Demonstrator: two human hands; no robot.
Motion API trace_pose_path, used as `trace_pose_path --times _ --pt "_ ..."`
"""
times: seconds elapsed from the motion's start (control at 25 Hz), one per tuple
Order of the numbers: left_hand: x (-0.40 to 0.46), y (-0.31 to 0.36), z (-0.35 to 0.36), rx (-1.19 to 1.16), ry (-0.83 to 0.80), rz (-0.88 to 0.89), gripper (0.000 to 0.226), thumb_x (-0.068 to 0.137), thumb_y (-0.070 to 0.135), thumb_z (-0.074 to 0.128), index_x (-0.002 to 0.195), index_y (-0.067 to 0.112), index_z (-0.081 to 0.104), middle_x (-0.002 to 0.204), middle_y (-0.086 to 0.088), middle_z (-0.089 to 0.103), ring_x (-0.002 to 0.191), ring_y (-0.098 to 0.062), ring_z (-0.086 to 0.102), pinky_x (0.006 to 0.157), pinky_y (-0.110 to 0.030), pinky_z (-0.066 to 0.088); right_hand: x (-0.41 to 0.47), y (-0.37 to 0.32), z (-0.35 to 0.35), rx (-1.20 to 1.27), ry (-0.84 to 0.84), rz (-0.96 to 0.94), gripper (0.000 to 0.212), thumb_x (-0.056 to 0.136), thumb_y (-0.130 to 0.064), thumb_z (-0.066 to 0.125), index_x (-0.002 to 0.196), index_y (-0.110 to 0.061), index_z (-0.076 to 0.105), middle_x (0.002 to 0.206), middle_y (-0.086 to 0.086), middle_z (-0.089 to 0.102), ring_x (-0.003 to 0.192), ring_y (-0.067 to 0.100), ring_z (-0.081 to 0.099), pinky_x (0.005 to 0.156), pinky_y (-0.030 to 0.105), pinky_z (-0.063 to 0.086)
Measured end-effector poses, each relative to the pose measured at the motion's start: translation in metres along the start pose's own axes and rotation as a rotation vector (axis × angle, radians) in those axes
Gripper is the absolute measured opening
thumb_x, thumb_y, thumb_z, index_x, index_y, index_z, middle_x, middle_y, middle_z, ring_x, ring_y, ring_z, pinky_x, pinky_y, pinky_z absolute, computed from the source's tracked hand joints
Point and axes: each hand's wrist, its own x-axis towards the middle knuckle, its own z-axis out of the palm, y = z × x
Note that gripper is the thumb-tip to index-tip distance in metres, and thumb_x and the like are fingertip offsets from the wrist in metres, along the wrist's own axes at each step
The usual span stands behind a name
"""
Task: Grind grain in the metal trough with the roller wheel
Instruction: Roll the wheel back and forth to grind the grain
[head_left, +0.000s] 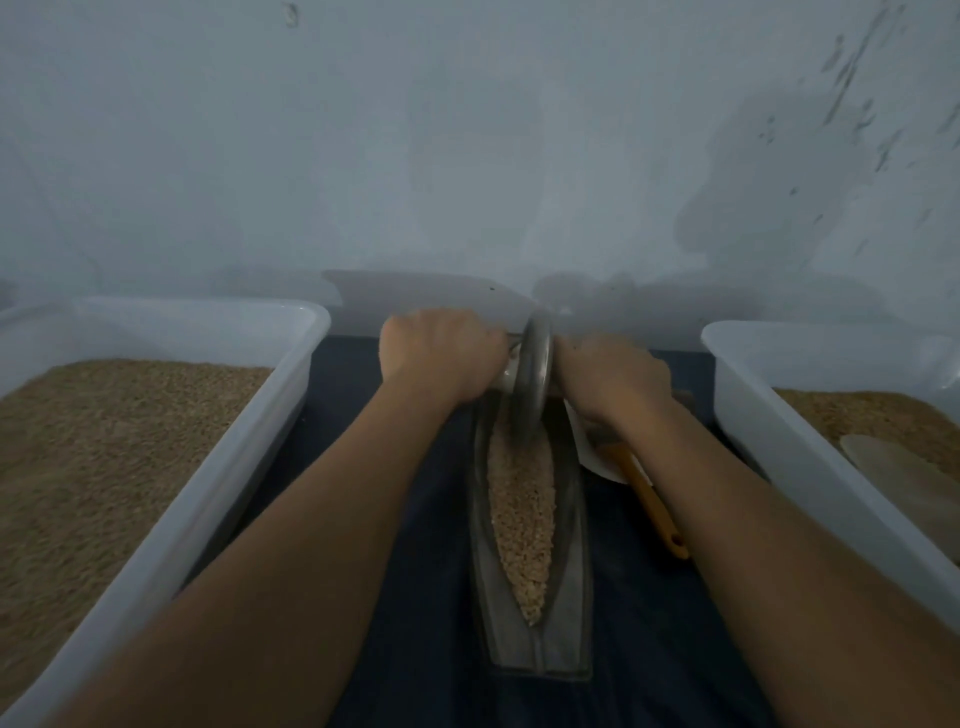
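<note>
Both fists clamped on the axle: left hand (441, 356) and right hand (610, 376) flanking the wheel (536, 366). Parked at the trough's (569, 525) far end. Grain (522, 525) strung out near-to-far, all nearer. Looks set for a straight pull back, hands level.

Both hands sit in a lane of dark cloth (405, 597) hemmed by two white tubs. The left tub (218, 467) walls off the side outward of the left hand's fingers (441, 353); the right tub (779, 447) does likewise beyond the right hand's fingers (613, 374). Just ahead of the knuckles stands the wall (467, 156). An orange-handled tool (654, 504) lies behind the right fingers, beside the trough (571, 597).
</note>
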Motion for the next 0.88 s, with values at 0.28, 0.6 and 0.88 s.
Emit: trace_pose_path --times 0.28,0.6,0.88 --pt "-0.13 -0.024 -0.001 0.128 0.181 0.279 0.034 0.103 0.036 0.024 0.073 0.025 0.033 0.062 0.006 0.039 0.049 -0.017 0.034 0.052 -0.033 0.025 -0.134 -0.001 -0.02 -0.013 0.236 -0.317 0.053 0.105 -0.048 0.013 0.094 -0.026 0.06 0.084 -0.015 0.055 0.077 0.008 0.052 0.081 0.033 0.046" --pt "-0.086 -0.014 0.004 0.236 0.064 0.243 0.026 0.101 0.028 0.035 0.078 0.018 0.039 0.069 0.003 0.041 0.062 -0.02 0.046 0.061 -0.036 0.035 -0.091 0.004 -0.011 -0.139 0.118 -0.23 0.054 0.1 -0.051 0.007 0.08 -0.027 0.051 0.075 -0.008 0.054 0.061 0.009 0.046 0.054 0.031 0.025" --pt "0.0 -0.012 0.018 -0.05 -0.106 -0.017 0.039 0.105 0.039 0.032 0.116 0.019 0.064 0.122 -0.012 0.064 0.11 -0.035 0.06 0.078 -0.04 0.033 0.002 -0.013 -0.008 -0.301 0.104 -0.215 0.038 0.109 -0.034 0.035 0.087 -0.02 0.064 0.092 0.004 0.068 0.085 0.029 0.064 0.07 0.037 0.043"
